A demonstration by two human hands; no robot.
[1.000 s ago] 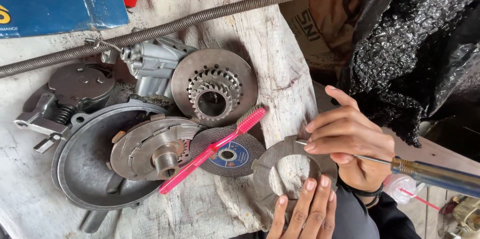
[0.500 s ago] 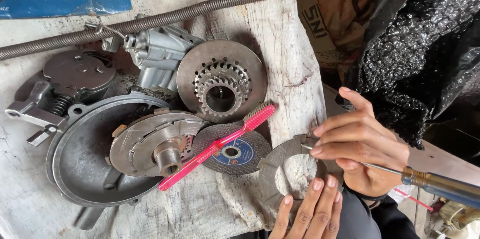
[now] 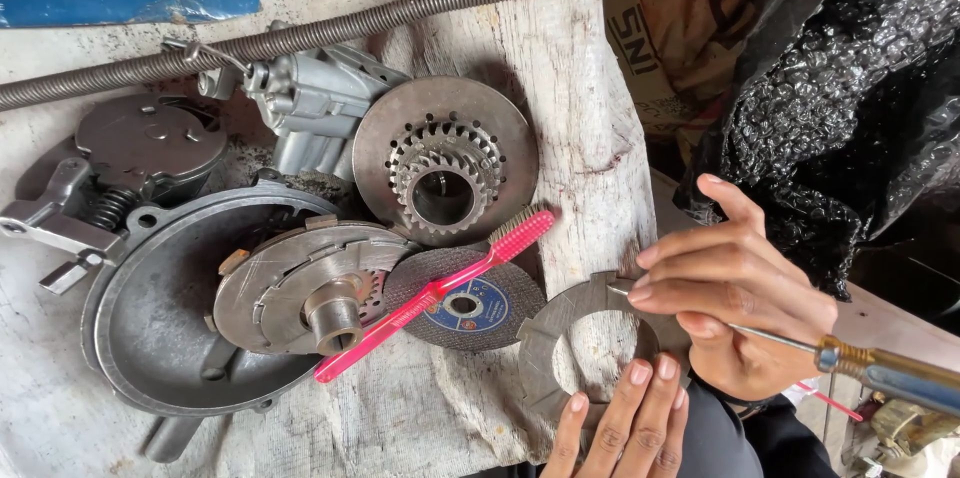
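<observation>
Pink toothbrush; grey grinding disc with blue centre label; dull grey metal ring plate; yellow-and-blue screwdriver handle.

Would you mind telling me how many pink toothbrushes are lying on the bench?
1. The toothbrush lies slantwise across the grey cutting disc, bristles toward the toothed gear plate, handle end by the clutch. Others may be hidden.
</observation>
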